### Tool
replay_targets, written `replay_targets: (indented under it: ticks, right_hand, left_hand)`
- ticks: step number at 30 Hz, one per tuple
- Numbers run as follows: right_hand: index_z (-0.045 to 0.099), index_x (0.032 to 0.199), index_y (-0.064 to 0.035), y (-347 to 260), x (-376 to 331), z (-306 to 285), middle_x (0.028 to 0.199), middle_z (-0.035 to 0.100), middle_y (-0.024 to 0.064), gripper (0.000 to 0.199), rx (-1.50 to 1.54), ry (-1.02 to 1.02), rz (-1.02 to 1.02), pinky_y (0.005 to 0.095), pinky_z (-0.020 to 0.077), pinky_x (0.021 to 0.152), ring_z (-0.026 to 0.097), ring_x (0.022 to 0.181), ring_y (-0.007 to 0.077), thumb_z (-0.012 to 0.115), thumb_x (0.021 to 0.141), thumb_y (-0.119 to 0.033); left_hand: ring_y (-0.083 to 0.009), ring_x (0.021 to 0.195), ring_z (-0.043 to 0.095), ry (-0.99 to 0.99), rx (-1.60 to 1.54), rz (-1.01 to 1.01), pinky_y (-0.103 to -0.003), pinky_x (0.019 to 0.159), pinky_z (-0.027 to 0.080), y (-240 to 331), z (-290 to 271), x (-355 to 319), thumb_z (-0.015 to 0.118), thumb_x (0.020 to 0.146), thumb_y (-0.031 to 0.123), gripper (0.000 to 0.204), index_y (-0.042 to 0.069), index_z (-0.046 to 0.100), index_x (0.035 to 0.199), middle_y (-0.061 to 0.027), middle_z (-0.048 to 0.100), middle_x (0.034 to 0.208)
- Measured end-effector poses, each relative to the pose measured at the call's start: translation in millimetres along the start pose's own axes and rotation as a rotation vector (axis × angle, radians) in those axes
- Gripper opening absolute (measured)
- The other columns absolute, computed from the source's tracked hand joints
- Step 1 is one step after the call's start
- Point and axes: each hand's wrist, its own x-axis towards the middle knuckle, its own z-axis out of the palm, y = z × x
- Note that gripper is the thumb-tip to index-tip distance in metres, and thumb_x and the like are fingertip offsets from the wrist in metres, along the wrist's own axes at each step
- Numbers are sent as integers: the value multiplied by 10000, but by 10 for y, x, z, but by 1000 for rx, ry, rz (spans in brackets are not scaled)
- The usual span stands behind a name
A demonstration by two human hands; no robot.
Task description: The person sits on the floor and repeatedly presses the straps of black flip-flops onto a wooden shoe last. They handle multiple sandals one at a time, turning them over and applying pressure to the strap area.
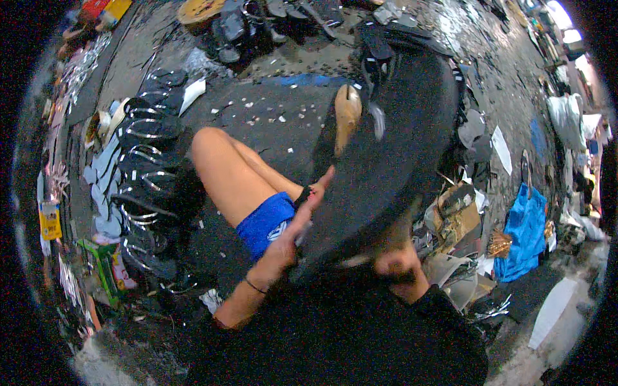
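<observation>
A large dark sheet [399, 128], blurred by motion, rises in front of me and covers much of the middle and right. My left hand [299, 225] holds its near left edge, one finger stretched up along it; the other fingers are partly hidden. At the sheet's lower right edge, my right hand [396, 262] is closed, smeared by motion, and seems to grip it from below. Just left of the sheet, a tan wooden shoe last [348, 112] lies past my bare leg [235, 164].
Black sandals with shiny straps [151, 174] stand in a row at left, beside grey sole-shaped pieces [103, 186]. More dark footwear [257, 26] lies at the far side. To the right are a blue bag [523, 231], cardboard scraps [456, 212] and a white cut piece [553, 312].
</observation>
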Motion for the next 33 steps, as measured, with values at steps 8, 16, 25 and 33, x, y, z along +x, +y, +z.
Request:
replay_targets:
  ticks: [8, 16, 25, 33]
  right_hand:
    - [290, 1425, 33, 791, 786, 235, 1322, 535, 148, 907, -368, -148, 330, 395, 413, 1073, 536, 1193, 261, 836, 723, -141]
    - [278, 1401, 31, 1133, 660, 177, 1276, 525, 152, 909, -479, -90, 253, 387, 393, 1077, 510, 1200, 251, 841, 711, -148]
    - [158, 1529, 20, 160, 435, 496, 1476, 421, 195, 1029, -207, -6, -13, 425, 342, 1147, 430, 1356, 334, 832, 799, -251]
    - [379, 1446, 30, 256, 648, 383, 1379, 544, 215, 665, -667, -118, -74, 412, 399, 1087, 524, 1285, 320, 693, 913, -214]
  left_hand:
    - [-197, 1252, 508, 183, 399, -3, -331, 1076, 395, -295, -592, -23, 685, 890, 96, 653, -54, 387, 1451, -136, 534, 1352]
    - [-182, 1201, 545, 272, -237, -181, -305, 1065, 403, -877, -771, -120, 556, 892, 4, 609, -35, 386, 1475, -92, 568, 1332]
    - [-199, 1164, 566, 68, -419, 162, -391, 1102, 365, -544, -895, -96, 603, 896, 206, 667, -24, 386, 1483, -124, 576, 1338]
    - [-253, 1064, 618, 859, -200, 472, -381, 906, 481, -411, -1112, 1029, 514, 977, 383, 493, -9, 527, 1276, -164, 602, 1286]
